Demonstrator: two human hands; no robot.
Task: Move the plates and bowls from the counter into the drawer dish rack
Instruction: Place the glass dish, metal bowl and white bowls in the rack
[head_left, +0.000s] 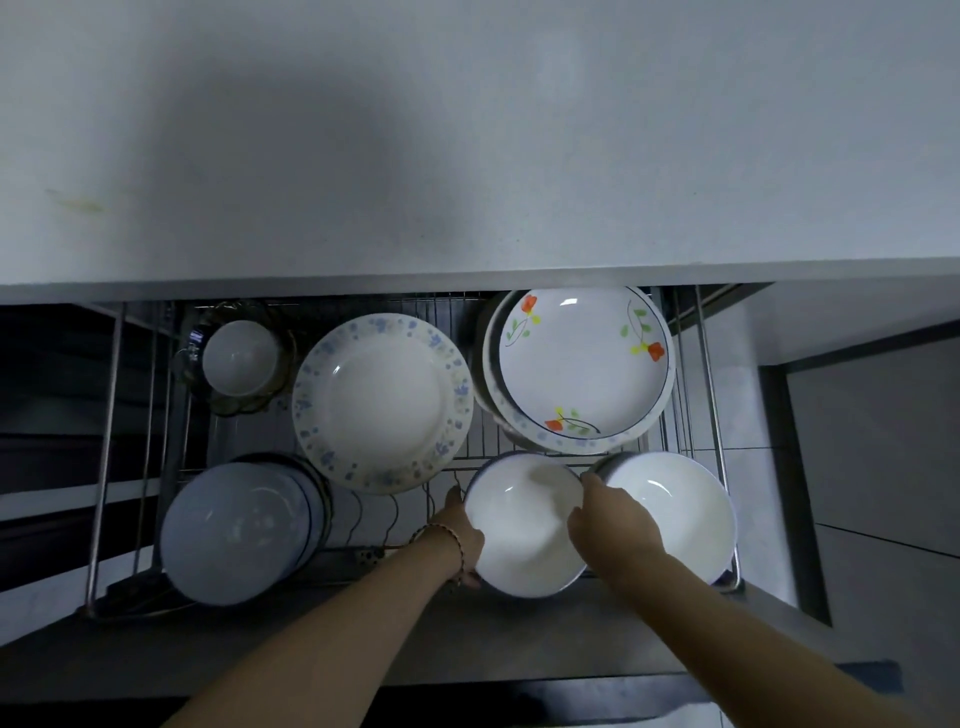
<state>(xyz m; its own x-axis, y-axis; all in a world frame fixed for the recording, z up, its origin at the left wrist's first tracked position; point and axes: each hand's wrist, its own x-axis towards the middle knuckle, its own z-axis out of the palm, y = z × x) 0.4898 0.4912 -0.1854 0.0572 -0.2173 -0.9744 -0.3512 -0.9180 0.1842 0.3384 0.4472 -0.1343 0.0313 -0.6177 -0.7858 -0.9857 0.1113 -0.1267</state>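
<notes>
White bowl (524, 530) in drawer rack (447, 306)

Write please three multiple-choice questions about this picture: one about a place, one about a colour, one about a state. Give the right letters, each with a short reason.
1. Where in the wire drawer rack lies the white round plate with orange flowers?
A. back right
B. front left
C. middle front

2. Which colour are most flowers on the rim of the wide white plate in the middle?
A. red
B. blue
C. black

3. What is the state of the plain white ceramic bowl at the front?
A. untouched
B. upside down
C. held at its rim by the left hand and the right hand

Answers:
1 A: it sits by the right rail, at the far end.
2 B: pale blue blossoms ring it.
3 C: one hand grips each side of its rim.
</notes>
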